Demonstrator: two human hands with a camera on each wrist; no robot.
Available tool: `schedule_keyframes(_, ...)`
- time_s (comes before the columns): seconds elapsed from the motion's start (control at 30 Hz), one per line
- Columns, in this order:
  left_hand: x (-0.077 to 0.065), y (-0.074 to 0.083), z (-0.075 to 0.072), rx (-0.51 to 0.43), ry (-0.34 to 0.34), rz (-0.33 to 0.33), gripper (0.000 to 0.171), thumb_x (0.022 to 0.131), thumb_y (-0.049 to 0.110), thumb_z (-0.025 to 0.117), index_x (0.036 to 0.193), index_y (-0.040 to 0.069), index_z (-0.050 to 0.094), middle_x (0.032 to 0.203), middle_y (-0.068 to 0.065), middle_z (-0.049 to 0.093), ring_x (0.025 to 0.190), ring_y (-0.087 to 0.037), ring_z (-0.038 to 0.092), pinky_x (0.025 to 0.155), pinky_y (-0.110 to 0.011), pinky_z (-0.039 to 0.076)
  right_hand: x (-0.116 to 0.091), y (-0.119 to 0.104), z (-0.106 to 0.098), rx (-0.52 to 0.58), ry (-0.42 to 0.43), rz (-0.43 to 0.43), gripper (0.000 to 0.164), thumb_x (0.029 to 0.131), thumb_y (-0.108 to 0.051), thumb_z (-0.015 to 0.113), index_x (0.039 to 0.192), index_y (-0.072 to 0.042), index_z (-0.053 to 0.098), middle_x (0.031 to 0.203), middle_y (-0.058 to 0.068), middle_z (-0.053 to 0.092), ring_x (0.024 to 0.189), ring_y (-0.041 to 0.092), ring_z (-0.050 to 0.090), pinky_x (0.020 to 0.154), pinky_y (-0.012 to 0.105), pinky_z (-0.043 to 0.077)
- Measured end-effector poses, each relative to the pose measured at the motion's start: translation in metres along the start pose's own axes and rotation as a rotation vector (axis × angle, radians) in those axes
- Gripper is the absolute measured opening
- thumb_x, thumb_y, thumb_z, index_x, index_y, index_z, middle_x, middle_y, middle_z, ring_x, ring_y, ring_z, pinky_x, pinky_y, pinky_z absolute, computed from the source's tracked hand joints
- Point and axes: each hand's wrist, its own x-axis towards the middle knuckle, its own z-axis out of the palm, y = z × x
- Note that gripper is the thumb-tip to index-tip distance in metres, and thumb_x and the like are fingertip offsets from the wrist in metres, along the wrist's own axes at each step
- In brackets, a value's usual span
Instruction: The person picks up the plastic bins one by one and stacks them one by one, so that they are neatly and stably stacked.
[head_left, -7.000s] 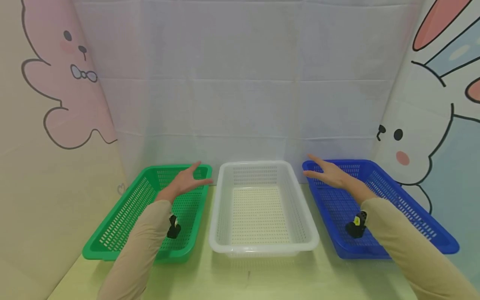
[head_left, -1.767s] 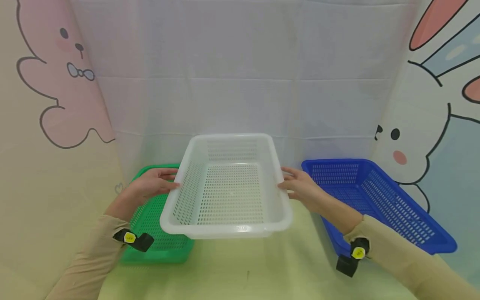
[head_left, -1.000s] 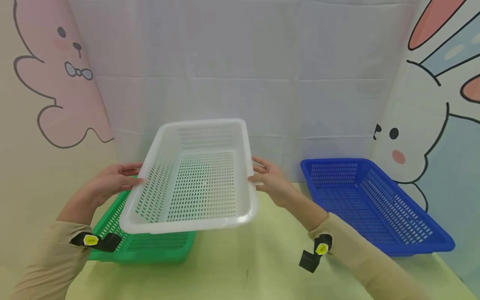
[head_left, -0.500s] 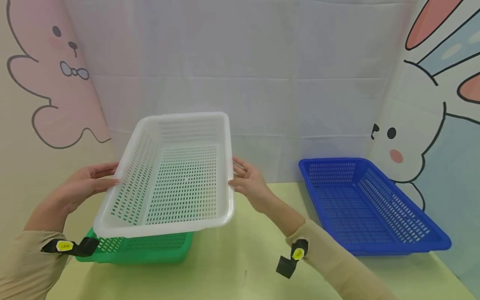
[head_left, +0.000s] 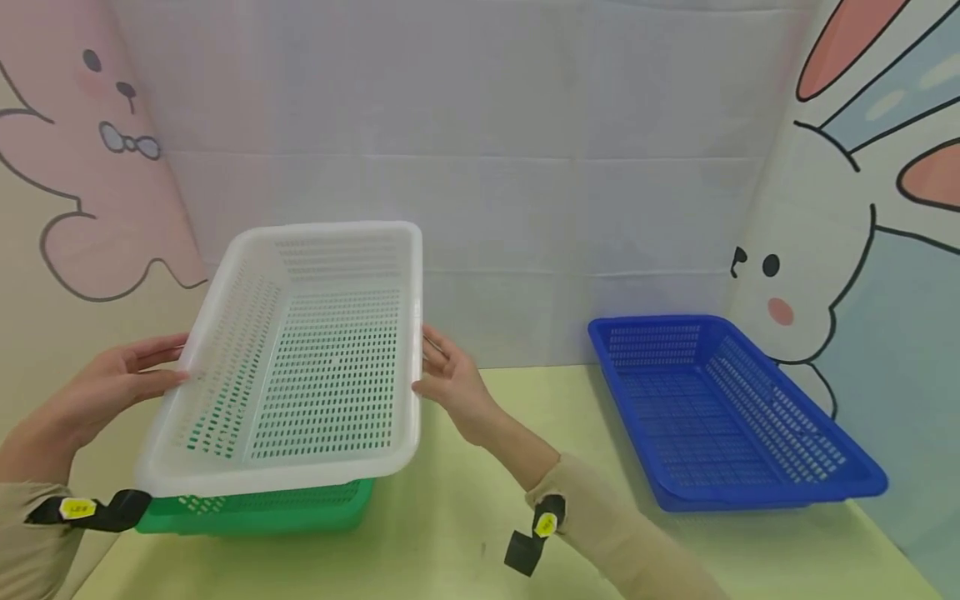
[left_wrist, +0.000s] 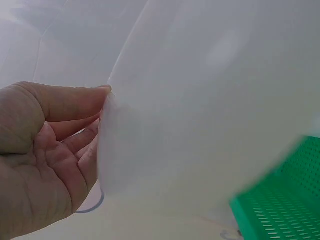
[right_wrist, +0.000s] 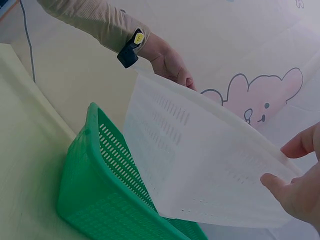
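Note:
A white perforated plastic basket [head_left: 330, 358] is held up in the air above the green basket [head_left: 300, 510], which it mostly covers in the head view. My left hand [head_left: 112, 383] pinches its left rim between thumb and fingers, as the left wrist view also shows. On the opposite rim my right hand [head_left: 457, 387] grips with the thumb inside and fingers beneath. The white basket tilts, and its lower edge comes close to the green basket in the right wrist view; whether they touch I cannot tell. Nothing lies in the white basket.
A blue perforated basket [head_left: 720, 417] stands on the right of the pale yellow-green table [head_left: 450, 533]. Behind hangs a white cloth [head_left: 465, 167]. Cartoon-printed walls flank the table on both sides.
Both hands were apart over the green and blue baskets earlier. They then lifted the white basket from the middle of the table and carried it left, over the green basket.

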Motion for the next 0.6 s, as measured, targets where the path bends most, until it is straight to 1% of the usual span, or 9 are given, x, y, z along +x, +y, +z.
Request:
schedule_keyframes(0.07, -0.002, -0.004, -0.002, 0.011, 0.017, 0.002, 0.065, 0.090, 0.018, 0.057, 0.141, -0.004, 0.022, 0.098, 0.035, 0.047, 0.084, 0.003, 0.059, 0.066, -0.019, 0.044, 0.001, 0.003, 0.003, -0.013, -0.014, -0.016, 0.076, 0.077, 0.019, 0.045, 0.144, -0.006, 0.020, 0.147, 0.009, 0.026, 0.130, 0.032, 0.031, 0.097, 0.041, 0.039)
schedule_keyframes(0.1, -0.003, -0.006, -0.003, 0.019, 0.029, 0.003, 0.065, 0.090, 0.018, 0.057, 0.141, -0.003, 0.023, 0.098, 0.036, 0.046, 0.084, 0.003, 0.059, 0.064, -0.016, 0.044, 0.002, 0.004, 0.004, -0.016, -0.023, -0.022, 0.076, 0.077, 0.019, 0.046, 0.144, -0.006, 0.020, 0.147, 0.009, 0.026, 0.130, 0.031, 0.031, 0.096, 0.040, 0.040)
schedule_keyframes(0.27, -0.005, -0.014, -0.010, 0.033, 0.068, 0.013, 0.067, 0.089, 0.018, 0.058, 0.142, -0.001, 0.022, 0.097, 0.038, 0.044, 0.081, 0.003, 0.059, 0.062, -0.014, 0.043, 0.004, 0.009, 0.013, -0.029, -0.040, -0.054, 0.076, 0.078, 0.019, 0.046, 0.144, -0.009, 0.021, 0.147, 0.006, 0.027, 0.130, 0.027, 0.032, 0.092, 0.031, 0.043)
schedule_keyframes(0.47, -0.010, -0.017, -0.016, 0.011, 0.104, 0.012, 0.066, 0.089, 0.014, 0.058, 0.144, 0.005, 0.021, 0.095, 0.039, 0.045, 0.078, 0.006, 0.058, 0.059, -0.013, 0.041, 0.007, 0.016, 0.026, -0.013, -0.041, -0.066, 0.075, 0.080, 0.020, 0.045, 0.144, -0.009, 0.020, 0.146, 0.005, 0.028, 0.131, 0.025, 0.031, 0.099, 0.038, 0.037)
schedule_keyframes(0.5, -0.011, -0.017, -0.016, 0.003, 0.105, 0.011, 0.067, 0.089, 0.013, 0.057, 0.144, 0.003, 0.020, 0.095, 0.039, 0.045, 0.078, 0.005, 0.058, 0.059, -0.013, 0.042, 0.008, 0.018, 0.028, -0.014, -0.038, -0.068, 0.075, 0.080, 0.020, 0.045, 0.144, -0.009, 0.020, 0.146, 0.005, 0.029, 0.131, 0.025, 0.032, 0.100, 0.039, 0.037)
schedule_keyframes(0.6, -0.012, -0.016, -0.015, -0.001, 0.116, 0.004, 0.066, 0.090, 0.013, 0.056, 0.144, 0.003, 0.019, 0.095, 0.040, 0.044, 0.077, 0.007, 0.056, 0.058, -0.013, 0.041, 0.009, 0.022, 0.033, -0.016, -0.029, -0.078, 0.075, 0.079, 0.022, 0.045, 0.144, -0.008, 0.021, 0.145, 0.006, 0.031, 0.130, 0.025, 0.033, 0.098, 0.037, 0.038)
